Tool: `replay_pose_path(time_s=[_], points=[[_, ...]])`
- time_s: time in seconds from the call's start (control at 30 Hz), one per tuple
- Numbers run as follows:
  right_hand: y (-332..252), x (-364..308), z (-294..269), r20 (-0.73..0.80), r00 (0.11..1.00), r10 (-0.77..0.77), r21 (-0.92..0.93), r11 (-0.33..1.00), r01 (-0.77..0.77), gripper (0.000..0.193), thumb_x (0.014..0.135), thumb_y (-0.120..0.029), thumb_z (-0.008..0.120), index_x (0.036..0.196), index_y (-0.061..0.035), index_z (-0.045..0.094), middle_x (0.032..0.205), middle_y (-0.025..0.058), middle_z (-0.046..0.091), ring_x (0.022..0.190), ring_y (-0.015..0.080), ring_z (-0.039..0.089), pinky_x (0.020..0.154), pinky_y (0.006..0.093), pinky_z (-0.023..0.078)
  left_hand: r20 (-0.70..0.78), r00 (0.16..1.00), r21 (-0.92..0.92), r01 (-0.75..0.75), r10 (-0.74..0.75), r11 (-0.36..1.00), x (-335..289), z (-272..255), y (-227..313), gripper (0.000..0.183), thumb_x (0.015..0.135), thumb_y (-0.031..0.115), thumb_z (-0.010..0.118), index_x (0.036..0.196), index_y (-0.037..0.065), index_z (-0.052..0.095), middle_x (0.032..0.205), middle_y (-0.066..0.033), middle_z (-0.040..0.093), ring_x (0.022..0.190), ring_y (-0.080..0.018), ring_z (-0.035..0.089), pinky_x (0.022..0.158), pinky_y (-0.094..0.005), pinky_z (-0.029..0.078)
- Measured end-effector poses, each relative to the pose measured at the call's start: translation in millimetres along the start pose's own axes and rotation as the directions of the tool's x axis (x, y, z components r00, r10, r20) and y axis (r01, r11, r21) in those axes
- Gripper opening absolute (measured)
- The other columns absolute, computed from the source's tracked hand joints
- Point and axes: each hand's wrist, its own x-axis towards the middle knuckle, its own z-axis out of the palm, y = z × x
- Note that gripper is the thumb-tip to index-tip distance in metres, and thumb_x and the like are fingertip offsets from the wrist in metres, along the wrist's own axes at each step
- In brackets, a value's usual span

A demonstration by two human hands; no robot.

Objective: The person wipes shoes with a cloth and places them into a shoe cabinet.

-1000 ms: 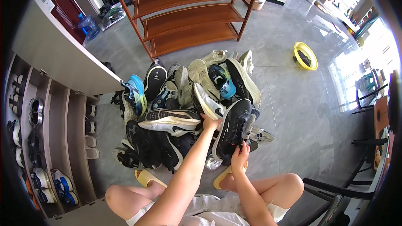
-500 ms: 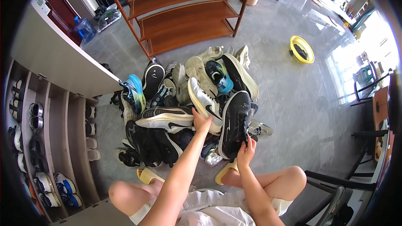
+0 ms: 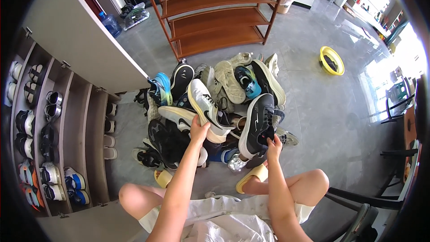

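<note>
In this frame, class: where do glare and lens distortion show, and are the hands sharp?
Head view: window glare whitens the right side; the brown shelf rack bows near the rim; corners are black; left hand and right hand look sharp on the shoes.

Left hand (image 3: 197,130) grips heel of white low sneaker with black side mark (image 3: 207,108), right hand (image 3: 273,145) holds heel of black sneaker with white sole (image 3: 257,124), both lifted above mixed shoe pile (image 3: 215,107) on grey tiled floor (image 3: 322,112) before brown wooden rack (image 3: 215,13).

Left hand (image 3: 198,130): arm stretched forward, fingers curled in a grip.
Right hand (image 3: 273,145): raised, fingers pinched shut.
</note>
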Motion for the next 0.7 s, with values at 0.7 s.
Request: replay_pose_path(time_s=[0.7], points=[[-68,-117,-15,0.468,0.674,0.572,0.169,0.691,-0.703,0.04,0.084,-0.016,0.05,0.124,-0.0202,0.051,0.109,0.0054,0.059,0.088,0.023,0.063,0.071,0.0409,0.055,0.137,0.911,0.591,-0.39,0.389,0.706,-142,-5,-96,0.045,0.074,-0.001,0.064,0.118,0.0,0.057,0.114,-0.0204,0.06,0.104,-0.039,0.058,0.09,-0.0443,0.048]])
